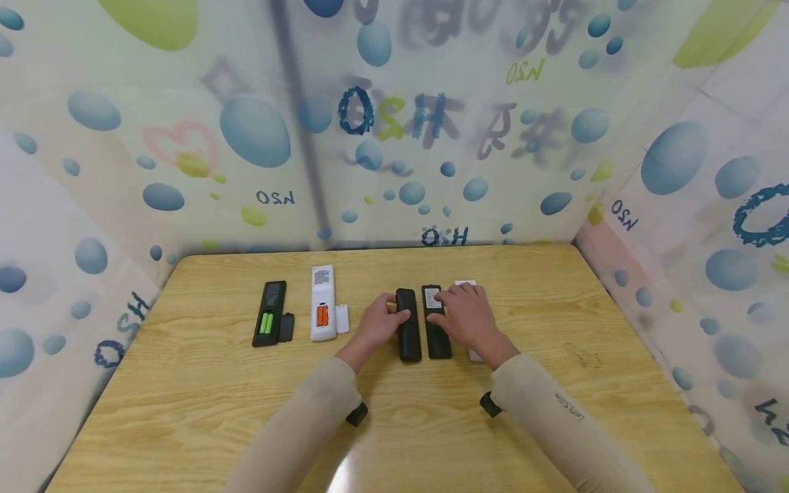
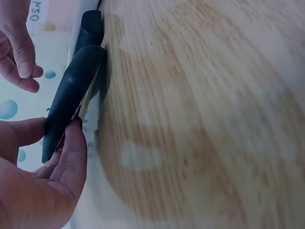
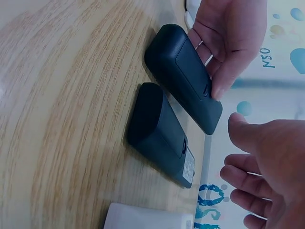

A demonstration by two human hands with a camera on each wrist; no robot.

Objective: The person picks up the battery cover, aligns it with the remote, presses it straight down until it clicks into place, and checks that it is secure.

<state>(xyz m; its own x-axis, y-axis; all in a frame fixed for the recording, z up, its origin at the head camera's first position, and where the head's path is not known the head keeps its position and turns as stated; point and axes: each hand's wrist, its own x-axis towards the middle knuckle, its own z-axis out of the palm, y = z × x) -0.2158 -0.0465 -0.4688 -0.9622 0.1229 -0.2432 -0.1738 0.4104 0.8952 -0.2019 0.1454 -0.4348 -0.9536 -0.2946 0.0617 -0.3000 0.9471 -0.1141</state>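
Note:
My left hand [image 1: 377, 323] pinches the far part of a black remote control [image 1: 409, 339] between thumb and fingers. That remote lies back side up, its battery cover [image 3: 193, 67] on, and its far end is tilted up off the table in the left wrist view. Just right of it lies a second black remote [image 1: 440, 344], also back side up, with a white label. Above this second remote is my right hand [image 1: 470, 318], fingers loosely bent, holding nothing. It partly hides a white remote [image 3: 147, 218] in the head view.
To the left on the wooden table [image 1: 394, 438] lie a black remote [image 1: 273, 294] with green batteries showing and a white remote [image 1: 322, 294] with orange ones. Their detached covers, one black [image 1: 286, 327], one white [image 1: 342, 319], lie beside them. A patterned curtain [image 1: 394, 171] surrounds the table.

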